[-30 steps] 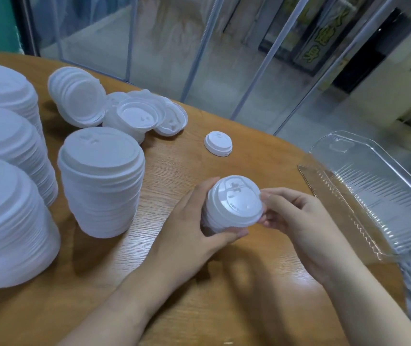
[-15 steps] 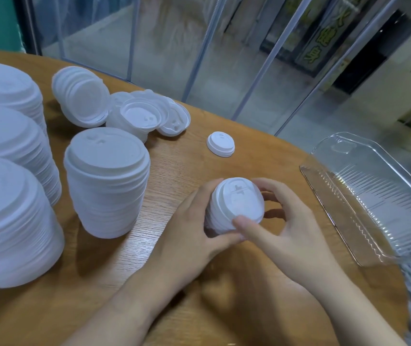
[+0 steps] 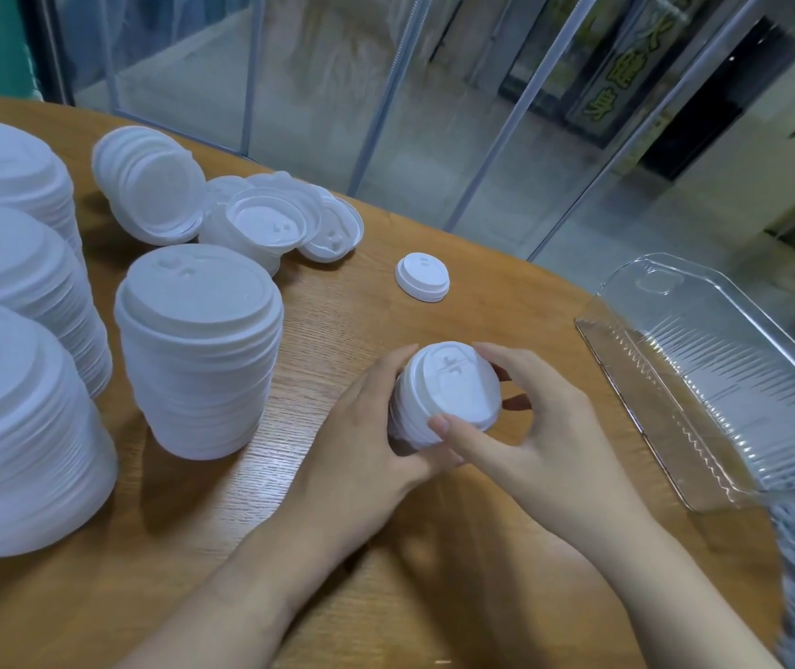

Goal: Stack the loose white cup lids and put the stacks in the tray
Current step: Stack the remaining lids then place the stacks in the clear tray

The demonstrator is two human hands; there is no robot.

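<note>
Short lid stack (image 3: 444, 395) clasped by left hand (image 3: 366, 437) and right hand (image 3: 526, 427), fingers curled round rim. Likely light, thin, crushable, prone to sliding apart; best gripped at sides. Tray (image 3: 704, 379) well apart.

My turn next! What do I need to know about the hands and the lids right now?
Left hand: grips the small lid stack from its left side.
Right hand: curled round the same stack, thumb on its top rim.
Things: the stack is held between both hands over the wooden table. One loose small lid lies beyond it. A heap of loose lids lies at the far left. The clear tray is on the right, with no lids in it.
Done: one small stack gathered.
Left: put it in the tray, then stack the loose lids and move those too.
</note>
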